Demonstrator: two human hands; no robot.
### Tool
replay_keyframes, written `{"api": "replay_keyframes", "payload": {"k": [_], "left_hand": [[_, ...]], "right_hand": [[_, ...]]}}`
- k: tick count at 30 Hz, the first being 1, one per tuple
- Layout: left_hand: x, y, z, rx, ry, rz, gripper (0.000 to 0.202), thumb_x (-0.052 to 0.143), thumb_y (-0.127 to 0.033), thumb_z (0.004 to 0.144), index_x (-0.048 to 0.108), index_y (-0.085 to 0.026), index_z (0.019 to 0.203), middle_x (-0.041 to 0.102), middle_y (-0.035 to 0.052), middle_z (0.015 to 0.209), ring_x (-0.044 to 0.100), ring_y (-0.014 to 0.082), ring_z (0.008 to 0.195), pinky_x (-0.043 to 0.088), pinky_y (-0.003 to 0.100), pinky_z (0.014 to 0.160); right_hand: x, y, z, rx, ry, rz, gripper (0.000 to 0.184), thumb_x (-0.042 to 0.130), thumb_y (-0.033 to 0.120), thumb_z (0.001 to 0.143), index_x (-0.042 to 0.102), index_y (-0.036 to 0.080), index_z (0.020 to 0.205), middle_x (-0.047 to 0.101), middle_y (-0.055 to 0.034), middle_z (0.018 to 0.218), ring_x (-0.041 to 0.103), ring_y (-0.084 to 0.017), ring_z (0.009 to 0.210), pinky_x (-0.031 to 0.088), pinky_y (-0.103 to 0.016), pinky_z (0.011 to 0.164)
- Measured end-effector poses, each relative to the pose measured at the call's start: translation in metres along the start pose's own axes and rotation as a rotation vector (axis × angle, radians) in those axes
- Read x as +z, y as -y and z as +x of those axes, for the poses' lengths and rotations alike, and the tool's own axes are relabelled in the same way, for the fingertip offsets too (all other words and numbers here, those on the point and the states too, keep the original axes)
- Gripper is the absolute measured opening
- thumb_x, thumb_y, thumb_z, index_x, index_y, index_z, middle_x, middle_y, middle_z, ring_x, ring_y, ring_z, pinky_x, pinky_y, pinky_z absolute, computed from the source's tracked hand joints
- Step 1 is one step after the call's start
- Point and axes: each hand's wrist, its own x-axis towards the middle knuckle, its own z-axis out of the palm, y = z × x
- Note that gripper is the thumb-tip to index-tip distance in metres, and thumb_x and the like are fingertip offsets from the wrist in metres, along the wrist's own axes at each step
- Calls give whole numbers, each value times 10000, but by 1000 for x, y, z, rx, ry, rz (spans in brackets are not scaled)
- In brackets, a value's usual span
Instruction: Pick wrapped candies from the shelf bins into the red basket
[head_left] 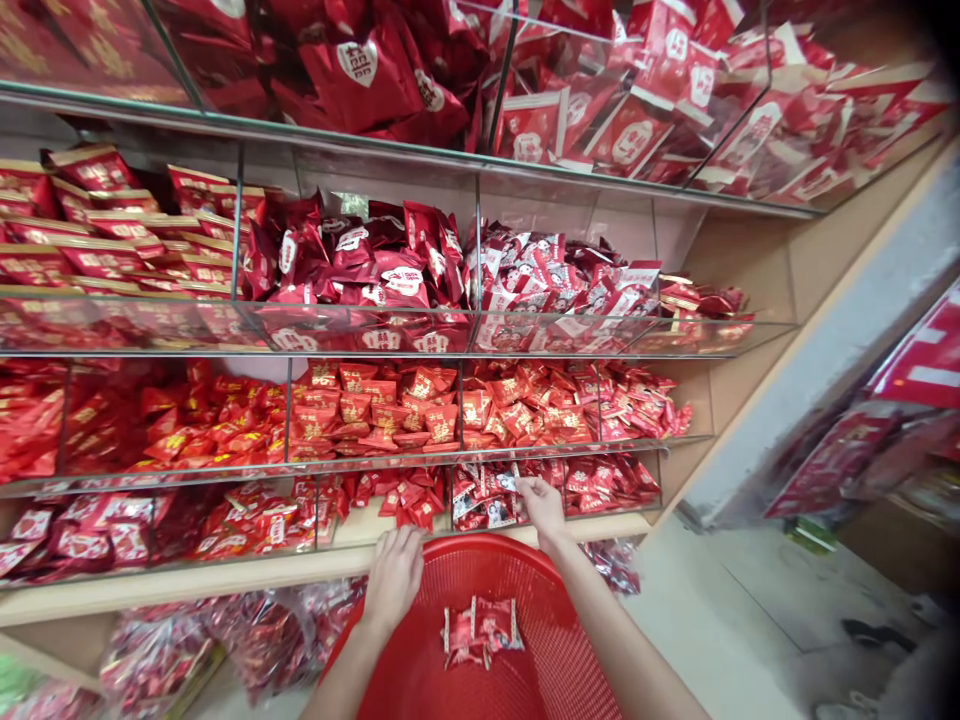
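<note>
A red plastic basket (491, 548) with perforated sides stands against the lowest shelf. Several small red and white wrapped packets (480, 632) lie at its bottom. My left hand (395, 578) is at the basket's left rim, its fingers curled over it beside the wooden shelf edge. Reaching across the basket's right side, my right hand (543, 508) is at a lowest-row compartment. Its thumb and forefinger pinch the white edge of a small packet (513, 474), among red, white and black packets (496, 512) of similar look.
Clear dividers and a glass front (360, 330) split the shelves into compartments of red packets. Loose red packets (420, 498) fill the compartment left of my right hand. Plastic bags of packets (157, 650) sit under the shelf. A tiled floor (697, 600) lies at right.
</note>
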Motion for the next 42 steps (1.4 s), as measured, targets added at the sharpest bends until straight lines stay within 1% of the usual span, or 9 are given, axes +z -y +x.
{"api": "replay_keyframes", "payload": {"k": [5,9,14,18,21,26,34,38,42], "left_hand": [[-1,-1,0,6,-13,-6,284,367,-146,830,546,-224,1036,576,36,976,498,181,898,369,353,839],[-2,-2,1,8,-5,-4,290,363,-149,830,541,-220,1048,572,40,990,492,185,910,365,359,851],[-4,-3,2,8,19,-20,285,338,-164,848,534,-221,1047,571,36,995,490,185,925,362,366,862],[-4,-3,3,-5,26,-15,279,327,-189,860,542,-222,1035,573,36,970,496,187,906,366,372,854],[-4,-3,3,-13,36,-6,278,331,-197,862,545,-222,1038,572,35,975,496,186,916,363,371,863],[-4,-4,3,-19,33,5,280,333,-196,861,544,-221,1044,575,34,969,495,184,913,360,366,869],[-6,-5,3,-13,27,-11,280,338,-182,857,550,-218,1036,580,37,971,494,183,909,365,366,857],[-6,-5,3,-13,26,-19,282,336,-185,859,552,-218,1037,580,39,969,496,182,909,366,367,858],[-6,-5,3,-12,19,-29,282,334,-197,862,556,-222,1034,581,42,967,497,183,910,364,375,862]], "right_hand": [[-23,9,-17,29,-22,84,292,641,431,601,514,179,676,461,70,417,401,-70,380,273,-181,365],[-34,-1,-41,67,145,83,272,602,427,667,513,175,714,476,72,406,387,-55,360,262,-166,373],[-22,-43,-68,242,352,-97,226,580,375,636,480,174,637,516,63,433,488,-74,375,280,-160,364],[-6,-80,-77,328,413,-175,207,567,344,616,430,189,598,489,78,381,502,-85,360,259,-155,346],[2,-98,-81,374,441,-206,182,543,327,639,421,195,609,491,76,347,466,-78,320,235,-153,334],[6,-109,-87,421,442,-240,122,508,286,676,440,190,644,544,55,366,369,-53,257,209,-154,325],[12,-111,-91,405,392,-354,104,466,216,712,437,195,614,498,73,338,395,-65,271,258,-159,336],[13,-117,-90,332,357,-452,124,449,171,711,426,205,593,455,87,316,406,-76,269,259,-167,337],[12,-124,-86,202,310,-565,187,477,147,678,403,211,518,410,86,303,447,-91,303,282,-182,376]]}}
